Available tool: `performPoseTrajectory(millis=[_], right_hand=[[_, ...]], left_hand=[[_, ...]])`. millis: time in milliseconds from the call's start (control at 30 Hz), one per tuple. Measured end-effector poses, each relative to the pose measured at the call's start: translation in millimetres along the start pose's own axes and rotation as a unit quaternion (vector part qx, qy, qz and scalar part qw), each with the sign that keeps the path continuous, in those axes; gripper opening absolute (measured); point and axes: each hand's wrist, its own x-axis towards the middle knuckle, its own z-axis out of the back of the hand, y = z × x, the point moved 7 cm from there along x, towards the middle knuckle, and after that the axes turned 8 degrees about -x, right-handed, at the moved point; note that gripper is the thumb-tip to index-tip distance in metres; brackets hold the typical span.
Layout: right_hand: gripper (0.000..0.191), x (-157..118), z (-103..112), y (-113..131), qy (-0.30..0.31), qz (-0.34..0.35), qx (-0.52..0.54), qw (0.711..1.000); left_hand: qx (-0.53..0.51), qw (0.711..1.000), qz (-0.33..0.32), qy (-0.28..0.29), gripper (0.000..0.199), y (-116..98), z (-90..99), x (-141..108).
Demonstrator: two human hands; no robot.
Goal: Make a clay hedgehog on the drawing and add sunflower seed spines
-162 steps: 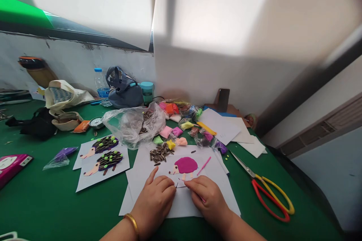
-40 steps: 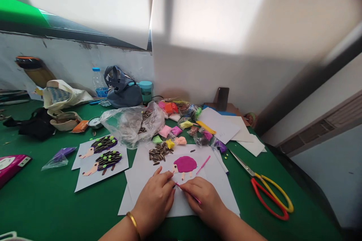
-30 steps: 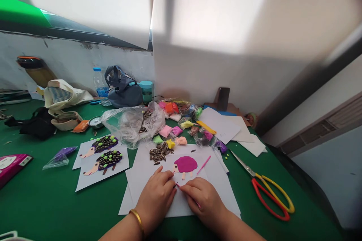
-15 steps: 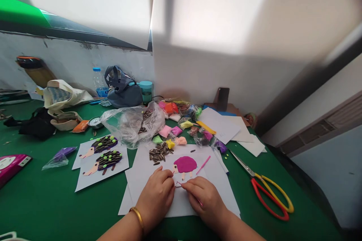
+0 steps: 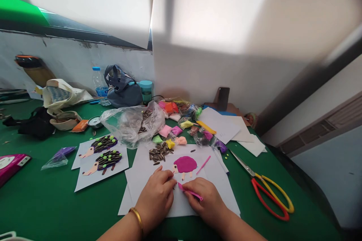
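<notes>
My right hand (image 5: 208, 196) is closed around a pink plastic clay tool (image 5: 195, 195), its flat tip pointing left over the white paper (image 5: 141, 175). Facing it, my left hand (image 5: 157, 192) rests on the sheet with fingers curled together; tiny dark bits lie at its fingertips, and what it pinches is too small to make out. Just beyond both hands is a clay hedgehog (image 5: 185, 164) with a magenta body, pale face and pale legs. A second pink tool (image 5: 203, 165) lies to its right. Striped sunflower seeds (image 5: 160, 153) are heaped behind my left hand.
Two seed-covered hedgehog pictures (image 5: 102, 162) lie left. Large scissors (image 5: 264, 184) with red and yellow handles lie right. Behind are a plastic bag (image 5: 127, 124) with seeds, several clay packets (image 5: 177, 130), paper sheets (image 5: 222, 124) and a propped phone (image 5: 223, 98).
My right hand has turned the pink tool, so its flat tip and handle now show between the hands. The thin piece seen at the fingertips before is no longer visible. My left hand barely moved.
</notes>
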Motion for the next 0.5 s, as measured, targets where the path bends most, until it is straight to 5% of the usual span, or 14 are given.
performPoseTrajectory(millis=[500], right_hand=[[0.021,0.7,1.6,4.3,-0.003,0.020,-0.010,1.000]], left_hand=[[-0.005,1.000,0.004,-0.007,0.031,-1.7,1.9,0.2]])
